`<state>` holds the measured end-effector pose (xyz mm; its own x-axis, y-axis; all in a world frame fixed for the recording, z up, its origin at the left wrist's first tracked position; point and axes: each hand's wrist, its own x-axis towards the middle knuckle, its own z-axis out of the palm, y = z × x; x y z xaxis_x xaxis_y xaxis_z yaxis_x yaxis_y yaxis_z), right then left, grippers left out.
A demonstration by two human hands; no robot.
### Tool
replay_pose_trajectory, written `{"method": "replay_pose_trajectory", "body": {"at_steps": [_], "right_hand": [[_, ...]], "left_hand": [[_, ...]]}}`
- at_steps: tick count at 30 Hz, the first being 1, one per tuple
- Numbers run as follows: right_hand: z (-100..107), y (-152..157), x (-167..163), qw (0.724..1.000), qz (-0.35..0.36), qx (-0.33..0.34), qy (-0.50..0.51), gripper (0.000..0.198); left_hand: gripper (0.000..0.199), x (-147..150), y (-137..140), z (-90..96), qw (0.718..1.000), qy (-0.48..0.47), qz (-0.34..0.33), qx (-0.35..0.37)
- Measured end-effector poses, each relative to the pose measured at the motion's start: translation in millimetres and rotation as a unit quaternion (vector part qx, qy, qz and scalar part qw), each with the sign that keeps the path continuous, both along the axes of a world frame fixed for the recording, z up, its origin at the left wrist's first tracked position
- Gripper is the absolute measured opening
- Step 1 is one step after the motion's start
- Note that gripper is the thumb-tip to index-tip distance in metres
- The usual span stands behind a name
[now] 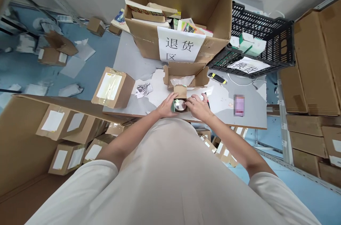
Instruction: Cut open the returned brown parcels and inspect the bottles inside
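The shiny silver round object [180, 105] sits in a small green-and-brown cardboard box [180, 92], between both hands, showing no long axis from above. The right hand [199, 107] is nearer, its bent fingers at the object's right edge; I cannot tell whether they pinch. The left hand [167, 106] touches the box's left side, its grip unclear. Just beyond stands an open brown cardboard carton [201, 76].

my one view looks from my head, forward and steeply down over my shirt [170, 168]. it sits close above the desk [223, 111], spanning it from left edge to right, my left hand [167, 105] and right hand [199, 108] mid-view at the near edge.
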<state>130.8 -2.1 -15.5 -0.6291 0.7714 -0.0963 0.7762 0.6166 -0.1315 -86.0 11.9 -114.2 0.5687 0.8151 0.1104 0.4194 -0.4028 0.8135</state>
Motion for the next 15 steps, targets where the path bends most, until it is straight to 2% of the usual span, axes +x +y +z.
{"method": "replay_pose_trajectory", "body": {"at_steps": [3, 6, 10, 15], "right_hand": [[3.4, 0.2, -14.0, 0.999, 0.037, -0.028, -0.018, 0.031], [9.4, 0.3, -34.4, 0.998, -0.007, -0.031, -0.06, 0.026], [10.9, -2.5, -55.1, 0.99, -0.058, -0.007, -0.125, 0.033], [5.2, 1.0, -54.1, 0.994, -0.07, -0.031, -0.083, 0.04]], "left_hand": [[0.107, 0.8, 0.1, 1.2, 1.0, -0.007, 0.003, -0.004], [0.108, 1.8, -0.1, 1.6, 1.0, -0.01, 0.005, -0.003], [0.107, 3.2, -1.8, 1.0, 1.0, -0.005, 0.002, 0.005], [0.111, 2.7, -4.4, -5.6, 1.0, 0.001, 0.015, 0.009]]}}
